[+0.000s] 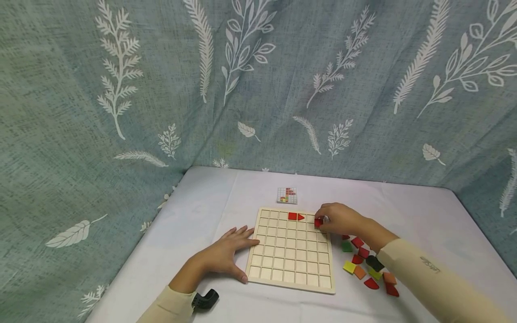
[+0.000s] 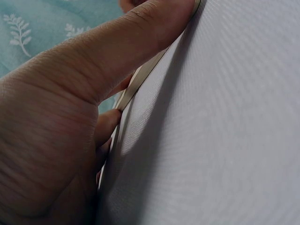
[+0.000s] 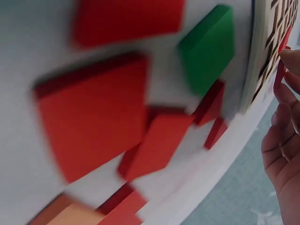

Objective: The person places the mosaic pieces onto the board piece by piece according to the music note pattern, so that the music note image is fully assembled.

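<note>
A pale wooden grid board (image 1: 291, 251) lies on the table, with a red square tile (image 1: 292, 216) and a red triangle tile (image 1: 300, 217) side by side in its far row. My left hand (image 1: 224, 253) is spread along the board's left side; in the left wrist view its thumb and fingers touch the board's edge (image 2: 140, 77). Over the far right corner, my right hand (image 1: 343, 217) pinches another red square tile (image 1: 318, 222) between thumb and fingers. The right wrist view shows that held tile tilted on edge close to the grid.
Right of the board several loose tiles lie scattered, among them a green tile (image 1: 347, 246), a yellow tile (image 1: 349, 267) and a red quarter-round tile (image 1: 371, 283). A small pattern card (image 1: 286, 195) lies beyond the board. A patterned curtain (image 1: 258, 89) hangs behind the table.
</note>
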A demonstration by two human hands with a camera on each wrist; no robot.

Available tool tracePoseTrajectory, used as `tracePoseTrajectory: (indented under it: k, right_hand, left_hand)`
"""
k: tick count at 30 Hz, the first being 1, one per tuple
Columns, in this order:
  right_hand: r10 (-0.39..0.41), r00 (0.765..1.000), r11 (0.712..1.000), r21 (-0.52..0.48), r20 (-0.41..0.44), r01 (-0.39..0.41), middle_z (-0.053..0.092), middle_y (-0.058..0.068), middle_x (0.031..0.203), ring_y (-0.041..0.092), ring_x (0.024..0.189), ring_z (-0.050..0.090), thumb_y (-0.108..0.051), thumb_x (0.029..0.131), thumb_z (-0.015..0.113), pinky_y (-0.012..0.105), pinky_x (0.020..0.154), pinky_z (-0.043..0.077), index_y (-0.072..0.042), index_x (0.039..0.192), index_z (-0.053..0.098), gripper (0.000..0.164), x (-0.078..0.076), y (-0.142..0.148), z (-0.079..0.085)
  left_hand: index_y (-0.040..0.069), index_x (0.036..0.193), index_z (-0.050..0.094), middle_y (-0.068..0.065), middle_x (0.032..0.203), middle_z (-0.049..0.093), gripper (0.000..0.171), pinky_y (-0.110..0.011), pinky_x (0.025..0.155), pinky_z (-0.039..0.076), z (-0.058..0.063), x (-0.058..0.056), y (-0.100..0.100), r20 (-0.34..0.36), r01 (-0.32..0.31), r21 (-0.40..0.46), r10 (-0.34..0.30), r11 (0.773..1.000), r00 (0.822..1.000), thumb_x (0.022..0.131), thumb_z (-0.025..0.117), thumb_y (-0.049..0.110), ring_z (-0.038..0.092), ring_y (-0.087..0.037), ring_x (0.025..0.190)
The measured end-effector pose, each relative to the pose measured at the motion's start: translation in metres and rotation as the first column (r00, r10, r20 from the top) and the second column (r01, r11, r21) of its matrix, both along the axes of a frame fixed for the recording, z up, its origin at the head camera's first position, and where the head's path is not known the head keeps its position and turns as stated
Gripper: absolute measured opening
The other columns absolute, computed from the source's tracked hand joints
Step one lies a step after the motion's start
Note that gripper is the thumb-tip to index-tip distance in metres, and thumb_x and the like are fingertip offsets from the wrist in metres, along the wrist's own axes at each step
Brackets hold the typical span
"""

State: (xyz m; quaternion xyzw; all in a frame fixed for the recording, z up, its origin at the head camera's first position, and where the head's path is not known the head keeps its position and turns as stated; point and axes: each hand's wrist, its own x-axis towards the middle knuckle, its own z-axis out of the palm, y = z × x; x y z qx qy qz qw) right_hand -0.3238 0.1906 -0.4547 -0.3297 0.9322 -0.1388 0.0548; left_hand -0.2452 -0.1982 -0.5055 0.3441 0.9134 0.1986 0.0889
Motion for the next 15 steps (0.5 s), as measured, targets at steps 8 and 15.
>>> tracePoseTrajectory:
  k: [8, 15]
  right_hand:
    - [0.129, 0.990, 0.991, -0.021, -0.058, -0.130, 0.066, -0.003, 0.102, 0.015, 0.094, 0.063, -0.022, 0.086, 0.075, 0.036, 0.081, 0.053, -0.010, 0.110, 0.072, 0.026, -0.001, -0.029, 0.004]
    - [0.179, 0.979, 0.983, -0.024, -0.099, -0.182, 0.064, -0.004, 0.097, 0.012, 0.088, 0.062, -0.021, 0.088, 0.074, 0.031, 0.077, 0.053, -0.011, 0.106, 0.073, 0.021, 0.001, -0.052, -0.001]
  left_hand:
    - [0.027, 0.147, 0.045, 0.001, 0.161, 0.018, 0.111, -0.047, 0.118, 0.004, 0.001, 0.000, 0.001, -0.004, -0.003, -0.007, 0.003, 1.000, 1.000, 0.053, 0.072, 0.080, 0.009, -0.022, 0.147]
    - [0.029, 0.147, 0.044, 0.003, 0.160, 0.018, 0.112, -0.048, 0.117, 0.003, -0.001, 0.000, 0.000, 0.002, -0.004, -0.006, 0.004, 1.000, 1.000, 0.052, 0.072, 0.081, 0.008, -0.021, 0.147]
